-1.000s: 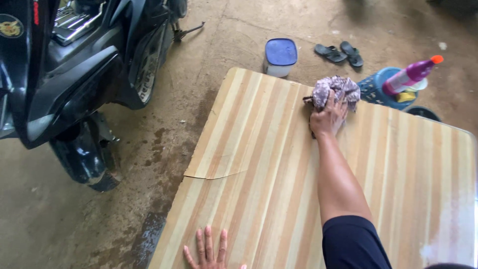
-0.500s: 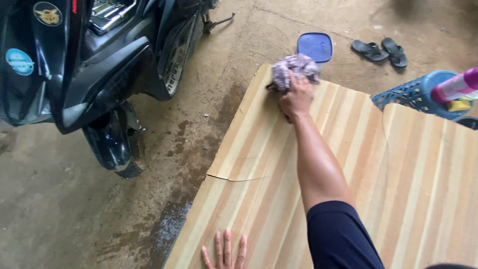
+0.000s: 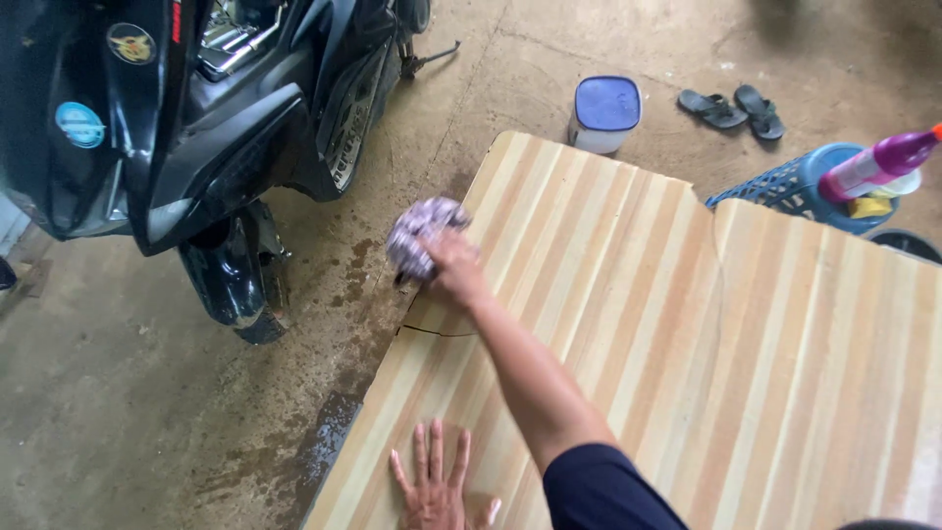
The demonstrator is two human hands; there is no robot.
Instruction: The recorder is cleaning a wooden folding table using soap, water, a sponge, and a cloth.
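Rag (image 3: 420, 236): bunched, mottled purple-white cloth, at left edge of striped board (image 3: 628, 324), partly overhanging it. Likely light, soft, limp; best gripped as a wad from above. Right hand (image 3: 453, 270): fingers closed on rag. Left hand (image 3: 437, 486): flat, fingers spread, pressed on board's near end. Beyond rag, leftward: scooter (image 3: 196, 128). Far ahead: lidded tub (image 3: 605, 110), sandals (image 3: 734, 106).

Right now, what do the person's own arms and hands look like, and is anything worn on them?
Both hands are bare: no gloves, and no rings or watch that I can make out. The right hand leads back along a bare forearm to a short dark navy sleeve at the upper arm. Of the left hand only fingers and palm show.
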